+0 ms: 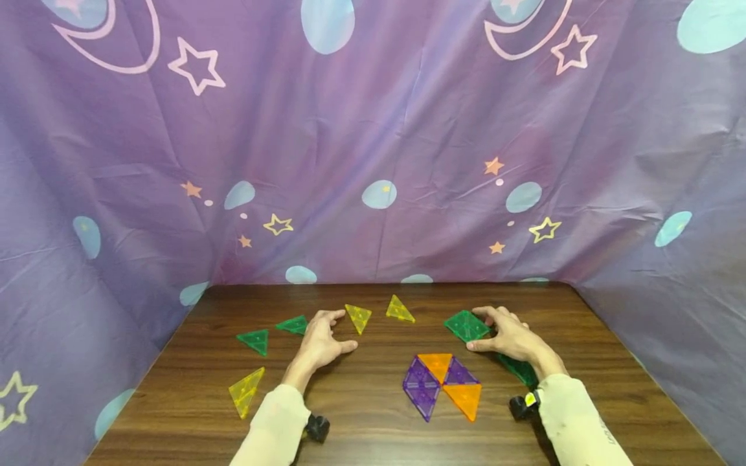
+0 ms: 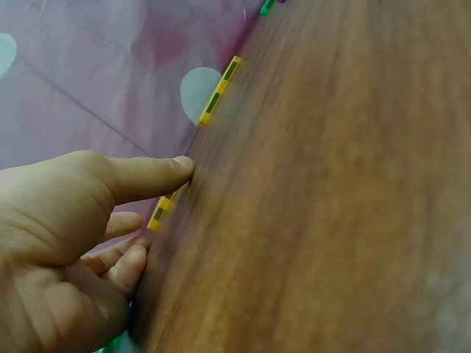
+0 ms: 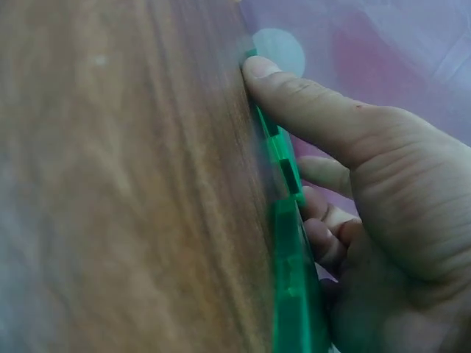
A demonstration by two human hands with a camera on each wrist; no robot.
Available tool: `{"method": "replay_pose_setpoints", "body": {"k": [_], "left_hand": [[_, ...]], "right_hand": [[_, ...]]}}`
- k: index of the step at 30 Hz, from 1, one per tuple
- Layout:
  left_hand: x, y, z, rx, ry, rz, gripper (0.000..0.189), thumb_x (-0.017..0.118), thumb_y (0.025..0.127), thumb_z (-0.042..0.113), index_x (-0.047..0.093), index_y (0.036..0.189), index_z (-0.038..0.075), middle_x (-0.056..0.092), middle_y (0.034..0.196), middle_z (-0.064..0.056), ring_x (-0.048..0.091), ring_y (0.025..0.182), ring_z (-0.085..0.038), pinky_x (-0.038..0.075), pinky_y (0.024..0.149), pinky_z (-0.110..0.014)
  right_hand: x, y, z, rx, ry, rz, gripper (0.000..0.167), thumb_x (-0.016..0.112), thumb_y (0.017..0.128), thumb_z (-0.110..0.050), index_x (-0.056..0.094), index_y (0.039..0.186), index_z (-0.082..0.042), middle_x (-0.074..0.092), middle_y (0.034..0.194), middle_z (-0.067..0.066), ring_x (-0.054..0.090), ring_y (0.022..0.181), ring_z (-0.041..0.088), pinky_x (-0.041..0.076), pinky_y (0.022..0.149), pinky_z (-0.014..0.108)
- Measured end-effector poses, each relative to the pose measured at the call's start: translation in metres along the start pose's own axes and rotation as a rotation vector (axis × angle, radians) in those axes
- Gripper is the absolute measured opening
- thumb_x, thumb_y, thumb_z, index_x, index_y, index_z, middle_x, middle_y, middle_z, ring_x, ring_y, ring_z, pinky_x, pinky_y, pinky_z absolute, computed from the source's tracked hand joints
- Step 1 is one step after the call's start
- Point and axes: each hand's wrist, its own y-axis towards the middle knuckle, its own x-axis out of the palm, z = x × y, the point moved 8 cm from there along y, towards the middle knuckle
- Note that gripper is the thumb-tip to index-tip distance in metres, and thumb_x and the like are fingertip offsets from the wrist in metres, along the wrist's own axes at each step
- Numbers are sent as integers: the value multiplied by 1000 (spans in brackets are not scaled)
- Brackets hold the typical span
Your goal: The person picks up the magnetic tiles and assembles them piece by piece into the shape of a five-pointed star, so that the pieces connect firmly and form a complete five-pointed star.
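My left hand (image 1: pixel 322 340) is low over the table with thumb and index finger spread apart, holding nothing. Just beyond its fingertips lies a yellow triangular magnetic tile (image 1: pixel 359 317), which the left thumb partly covers in the left wrist view. Beside the knuckles is a green triangular tile (image 1: pixel 293 325). At the right, my right hand (image 1: pixel 507 333) holds a diamond of green tiles (image 1: pixel 465 325) by its edges, thumb at the near corner and index finger at the far side. More green tile (image 1: pixel 517 369) shows under the right wrist, partly hidden.
Purple tiles (image 1: pixel 421 391) and orange tiles (image 1: pixel 464 399) form a partial hexagon at front centre. Another yellow tile (image 1: pixel 399 310) lies toward the back; one more yellow tile (image 1: pixel 247 391) and a green tile (image 1: pixel 254 341) lie left. A patterned purple cloth (image 1: pixel 373 142) hangs behind the wooden table (image 1: pixel 361 414).
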Motion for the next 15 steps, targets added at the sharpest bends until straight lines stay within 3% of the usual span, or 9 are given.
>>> {"method": "replay_pose_setpoints", "body": {"k": [4, 9, 15], "left_hand": [[0, 2, 0, -2, -22, -3, 80, 100, 82, 12, 63, 152, 0, 61, 148, -21, 68, 122, -41, 59, 107, -52], [1, 5, -3, -11, -37, 2, 81, 98, 85, 11, 60, 156, 3, 60, 152, -19, 67, 126, -40, 60, 106, -52], [8, 13, 6, 69, 4, -11, 75, 94, 88, 9, 61, 155, 1, 55, 162, -20, 58, 138, -44, 54, 113, -57]], "right_hand": [[-10, 2, -5, -25, -5, 78, 92, 93, 90, -49, 53, 160, -5, 62, 127, 21, 61, 110, 32, 52, 93, 50], [-19, 12, -36, -78, 72, 184, 79, 88, 97, -42, 54, 160, -10, 60, 135, 26, 64, 118, 42, 55, 98, 56], [1, 38, -85, -169, 245, 186, 60, 83, 103, -27, 60, 155, -5, 65, 146, 22, 66, 130, 45, 55, 108, 63]]}}
